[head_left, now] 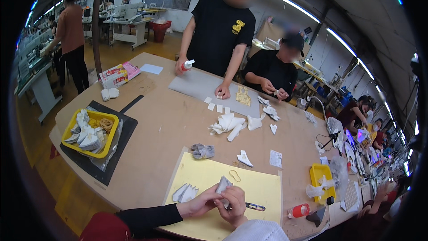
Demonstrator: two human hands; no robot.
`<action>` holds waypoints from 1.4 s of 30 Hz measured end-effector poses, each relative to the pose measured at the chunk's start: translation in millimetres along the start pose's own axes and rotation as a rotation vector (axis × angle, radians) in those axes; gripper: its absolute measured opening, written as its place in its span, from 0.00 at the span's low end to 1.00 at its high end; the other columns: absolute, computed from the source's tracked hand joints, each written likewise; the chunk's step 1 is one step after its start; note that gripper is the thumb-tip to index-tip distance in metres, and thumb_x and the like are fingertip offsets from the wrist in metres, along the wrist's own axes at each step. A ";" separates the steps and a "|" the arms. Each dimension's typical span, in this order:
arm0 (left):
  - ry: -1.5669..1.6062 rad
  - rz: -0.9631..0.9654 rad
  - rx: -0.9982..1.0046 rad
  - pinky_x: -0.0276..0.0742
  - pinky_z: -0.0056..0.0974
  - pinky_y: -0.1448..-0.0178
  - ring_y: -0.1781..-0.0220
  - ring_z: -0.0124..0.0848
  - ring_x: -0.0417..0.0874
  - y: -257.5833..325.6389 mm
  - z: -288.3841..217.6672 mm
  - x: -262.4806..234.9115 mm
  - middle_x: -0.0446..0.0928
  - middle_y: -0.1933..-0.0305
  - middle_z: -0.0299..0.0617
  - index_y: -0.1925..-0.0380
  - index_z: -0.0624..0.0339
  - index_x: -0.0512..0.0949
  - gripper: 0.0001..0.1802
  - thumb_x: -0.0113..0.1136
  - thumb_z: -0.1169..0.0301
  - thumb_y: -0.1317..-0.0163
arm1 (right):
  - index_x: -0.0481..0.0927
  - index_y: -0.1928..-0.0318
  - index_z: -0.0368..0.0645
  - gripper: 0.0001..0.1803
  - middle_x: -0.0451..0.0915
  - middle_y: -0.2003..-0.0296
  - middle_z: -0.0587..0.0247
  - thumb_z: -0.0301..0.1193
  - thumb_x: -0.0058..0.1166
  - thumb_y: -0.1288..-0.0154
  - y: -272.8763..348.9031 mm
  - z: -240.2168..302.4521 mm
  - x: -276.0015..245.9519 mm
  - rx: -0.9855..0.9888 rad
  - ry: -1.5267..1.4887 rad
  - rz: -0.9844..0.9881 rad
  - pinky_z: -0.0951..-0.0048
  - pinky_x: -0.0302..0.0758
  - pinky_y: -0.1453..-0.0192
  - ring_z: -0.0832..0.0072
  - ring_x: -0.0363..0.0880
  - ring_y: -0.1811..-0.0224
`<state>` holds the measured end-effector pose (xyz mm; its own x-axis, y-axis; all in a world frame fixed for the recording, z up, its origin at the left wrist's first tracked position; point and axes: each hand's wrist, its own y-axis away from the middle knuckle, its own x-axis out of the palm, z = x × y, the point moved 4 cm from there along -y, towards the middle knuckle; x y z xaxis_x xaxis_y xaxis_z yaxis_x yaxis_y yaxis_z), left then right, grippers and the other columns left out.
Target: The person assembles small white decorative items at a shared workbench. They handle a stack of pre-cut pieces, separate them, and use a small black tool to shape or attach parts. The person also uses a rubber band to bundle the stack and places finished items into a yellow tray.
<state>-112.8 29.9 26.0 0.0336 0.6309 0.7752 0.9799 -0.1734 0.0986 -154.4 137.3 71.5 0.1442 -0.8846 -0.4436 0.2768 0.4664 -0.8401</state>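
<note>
Both of my hands are closed around a small stack of grey-white cut pieces, held above a yellow sheet. My left hand supports it from the left, and my right hand grips it from the right with fingers bent. Next to my left hand lies a loose group of similar pointed pieces. A cutter knife rests just right of my right hand. Farther up the sheet is a rubber band. Beyond the sheet's far edge sit a grey bundle and a white pointed piece.
A yellow tray with bundles and rubber bands stands at left. Across the table, a person holds a spray bottle; another handles small pieces. White pieces lie mid-table. At right are a yellow basket and a red-labelled bottle.
</note>
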 end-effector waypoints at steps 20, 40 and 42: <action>0.063 -0.324 0.315 0.63 0.35 0.33 0.34 0.30 0.67 0.1 -8.6 -18.1 0.64 0.37 0.44 0.33 0.57 0.55 0.28 0.47 0.75 0.33 | 0.68 0.36 0.33 0.27 0.74 0.42 0.52 0.26 0.59 0.34 -0.1 -34.6 23.8 0.797 -0.571 0.231 0.70 0.72 0.38 0.67 0.74 0.40; -1.565 -0.584 0.110 0.73 0.45 0.42 0.47 0.53 0.76 68.9 -28.6 -51.6 0.75 0.48 0.58 0.42 0.70 0.69 0.31 0.64 0.69 0.46 | 0.71 0.40 0.34 0.23 0.78 0.50 0.61 0.32 0.57 0.31 32.1 -12.4 48.4 1.294 -1.036 0.316 0.76 0.73 0.45 0.80 0.76 0.50; -1.544 -0.535 -0.024 0.74 0.47 0.45 0.49 0.55 0.77 60.9 -26.2 -50.0 0.76 0.49 0.59 0.44 0.70 0.70 0.28 0.63 0.67 0.42 | 0.70 0.39 0.33 0.24 0.77 0.49 0.60 0.31 0.57 0.31 30.5 -17.0 47.6 1.268 -0.992 0.273 0.76 0.72 0.43 0.79 0.75 0.49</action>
<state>-60.0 -32.0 9.6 -0.1212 0.7310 -0.6715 0.9412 0.2995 0.1562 -155.3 109.5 19.4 0.6978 -0.6688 0.2564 0.6289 0.7435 0.2273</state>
